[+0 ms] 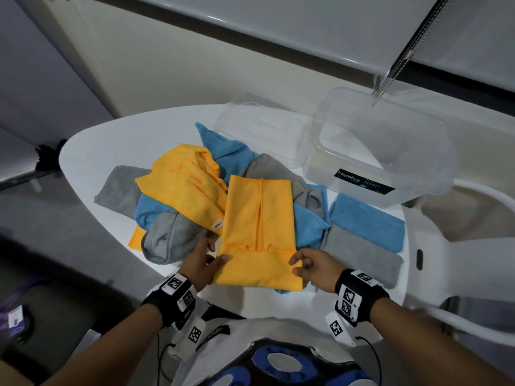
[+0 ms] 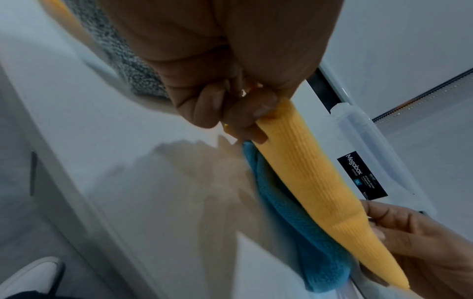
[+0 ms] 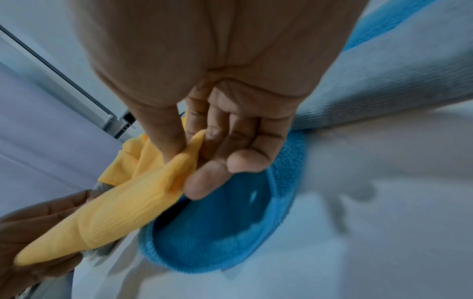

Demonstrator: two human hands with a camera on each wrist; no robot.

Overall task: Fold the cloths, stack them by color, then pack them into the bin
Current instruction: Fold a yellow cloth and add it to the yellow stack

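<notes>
The bin [image 1: 362, 174] bears a black label [image 1: 364, 181] on its near wall; the white word "Megabox" reads plainly on it, both in the head view and in the left wrist view [image 2: 361, 175]. Below that word sits smaller white print and a small blue square, too fine to read in either view. A small white tag [image 1: 217, 225] at the corner of a crumpled yellow cloth [image 1: 181, 188] carries dark letters that seem to read "DIY", seen at a slant, so the reading is unsure. The wristbands [image 1: 359, 296] carry black-and-white square code markers, with no words on them.
</notes>
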